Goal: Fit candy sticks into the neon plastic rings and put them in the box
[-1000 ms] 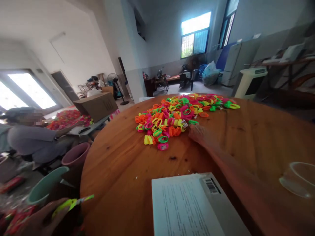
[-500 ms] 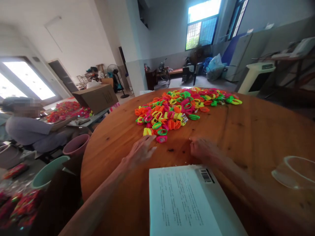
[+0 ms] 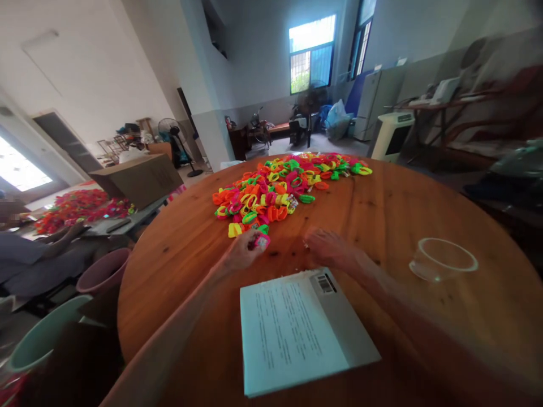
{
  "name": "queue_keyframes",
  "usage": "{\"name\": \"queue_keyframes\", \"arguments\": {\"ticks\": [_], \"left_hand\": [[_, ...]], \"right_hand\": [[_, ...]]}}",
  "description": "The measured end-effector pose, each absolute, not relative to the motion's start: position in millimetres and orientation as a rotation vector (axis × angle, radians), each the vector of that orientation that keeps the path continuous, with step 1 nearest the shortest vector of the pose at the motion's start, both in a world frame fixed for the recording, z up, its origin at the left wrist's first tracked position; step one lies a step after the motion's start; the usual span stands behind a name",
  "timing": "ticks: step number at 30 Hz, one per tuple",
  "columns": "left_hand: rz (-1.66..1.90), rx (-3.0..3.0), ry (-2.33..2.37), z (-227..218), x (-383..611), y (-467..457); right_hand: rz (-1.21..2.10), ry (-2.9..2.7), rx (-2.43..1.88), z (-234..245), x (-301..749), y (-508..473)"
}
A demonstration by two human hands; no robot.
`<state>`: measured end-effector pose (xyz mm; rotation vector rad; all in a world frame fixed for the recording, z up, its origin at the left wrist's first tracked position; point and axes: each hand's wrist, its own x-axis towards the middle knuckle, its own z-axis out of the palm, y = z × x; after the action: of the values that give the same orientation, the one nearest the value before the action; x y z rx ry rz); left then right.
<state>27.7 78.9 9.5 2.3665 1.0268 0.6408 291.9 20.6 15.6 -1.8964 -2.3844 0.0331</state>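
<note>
My left hand is closed on a pink band, a small fabric loop with a pale printed patch. It is at the near edge of a pile of bright loop bands in pink, orange, yellow and green. My right hand hovers low over the table to the right, fingers drawn together and somewhat blurred. A tiny pale bit shows at its fingertips, too small to name. Between my forearms lies a white printed box with a barcode at its far corner.
On the round wooden table, a clear plastic bowl stands at the right. Left of the table are a pink bucket, a green bucket and a seated person beside another heap of bands. A cardboard box stands behind.
My left hand has closed on the pink band, which lay on the table before. The view has swung to the right, bringing the bowl fully into sight.
</note>
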Motion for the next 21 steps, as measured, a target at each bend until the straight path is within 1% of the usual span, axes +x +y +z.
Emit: {"name": "queue_keyframes", "arguments": {"ticks": [4,6,10,13,17,21], "left_hand": [[0.546,1.801,0.724,23.5,19.8,43.7],[0.440,1.762,0.667,27.2,17.4,28.4],[0.326,2.017,0.679,27.0,16.7,13.9],[0.327,2.231,0.723,29.5,17.2,9.9],[0.298,2.475,0.733,36.2,14.9,3.7],[0.360,2.501,0.731,35.9,7.8,4.0]], "right_hand": [[0.054,-2.419,-1.883,29.0,279.2,3.7],[0.054,-2.427,-1.832,34.7,266.3,-14.3],[0.118,-2.443,-1.643,33.5,235.7,-55.2],[0.083,-2.432,-1.559,24.2,217.5,-73.9],[0.023,-2.427,-1.600,17.9,208.6,-79.5],[0.056,-2.398,-1.626,17.4,211.6,-79.1]]}}
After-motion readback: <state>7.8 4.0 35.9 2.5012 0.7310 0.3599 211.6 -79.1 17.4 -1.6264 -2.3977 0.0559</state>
